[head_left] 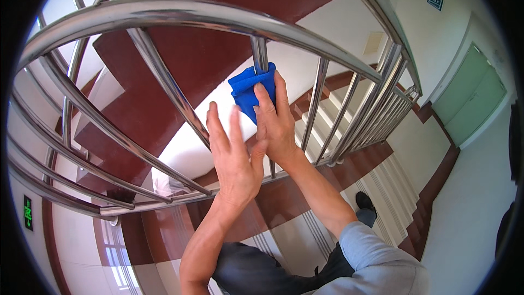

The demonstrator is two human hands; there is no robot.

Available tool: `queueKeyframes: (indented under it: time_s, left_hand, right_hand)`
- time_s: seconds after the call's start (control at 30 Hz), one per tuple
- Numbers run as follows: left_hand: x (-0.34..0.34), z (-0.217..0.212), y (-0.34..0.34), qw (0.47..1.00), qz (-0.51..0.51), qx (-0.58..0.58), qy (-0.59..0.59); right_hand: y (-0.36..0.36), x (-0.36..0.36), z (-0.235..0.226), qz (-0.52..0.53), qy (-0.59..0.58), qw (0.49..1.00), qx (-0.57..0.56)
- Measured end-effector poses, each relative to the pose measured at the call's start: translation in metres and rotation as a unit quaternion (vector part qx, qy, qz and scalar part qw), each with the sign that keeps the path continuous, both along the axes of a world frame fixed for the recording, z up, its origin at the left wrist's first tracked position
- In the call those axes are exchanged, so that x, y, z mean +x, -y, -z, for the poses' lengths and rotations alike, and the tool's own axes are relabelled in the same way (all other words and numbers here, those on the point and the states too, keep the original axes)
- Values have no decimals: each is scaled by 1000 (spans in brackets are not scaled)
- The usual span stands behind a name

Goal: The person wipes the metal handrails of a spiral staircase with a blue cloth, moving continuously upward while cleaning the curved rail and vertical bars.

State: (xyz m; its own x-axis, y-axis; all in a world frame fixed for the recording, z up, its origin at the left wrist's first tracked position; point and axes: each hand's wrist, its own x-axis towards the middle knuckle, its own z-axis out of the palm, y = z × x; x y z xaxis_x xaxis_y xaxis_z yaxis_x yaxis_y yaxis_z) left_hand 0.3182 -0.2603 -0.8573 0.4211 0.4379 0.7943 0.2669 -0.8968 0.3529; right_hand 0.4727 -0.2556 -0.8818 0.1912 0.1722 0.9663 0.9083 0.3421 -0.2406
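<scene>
- Left hand (233,166): fingers spread, slightly blurred, just below a folded bright-blue cloth (252,92).
- The cloth lies against a shiny, upright steel baluster (259,52) below a curved, tubular steel handrail (180,12).
- Right hand (278,134): pinching the cloth at the baluster.
- Far right: pale-green double door (474,97).

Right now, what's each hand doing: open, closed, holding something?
Left hand: open, nothing visibly held.
Right hand: closed on the blue cloth, against a steel baluster.

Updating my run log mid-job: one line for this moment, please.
left hand: open, holding nothing | right hand: holding blue cloth against metal bar | place: metal railing
</scene>
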Motion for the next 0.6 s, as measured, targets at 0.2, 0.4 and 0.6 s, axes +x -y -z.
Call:
queueKeyframes:
  time_s: [0.2,0.4,0.6]
  left_hand:
    - [-3,38,10,984,-34,50,-170]
    - [1,42,1,983,-42,17,-178]
    - [6,37,-2,984,-49,0,-171]
  right_hand:
    - [5,-9,71,127,4,988,-92]
    - [36,-10,137,70,-19,968,-241]
    - [62,-11,207,22,-48,952,-302]
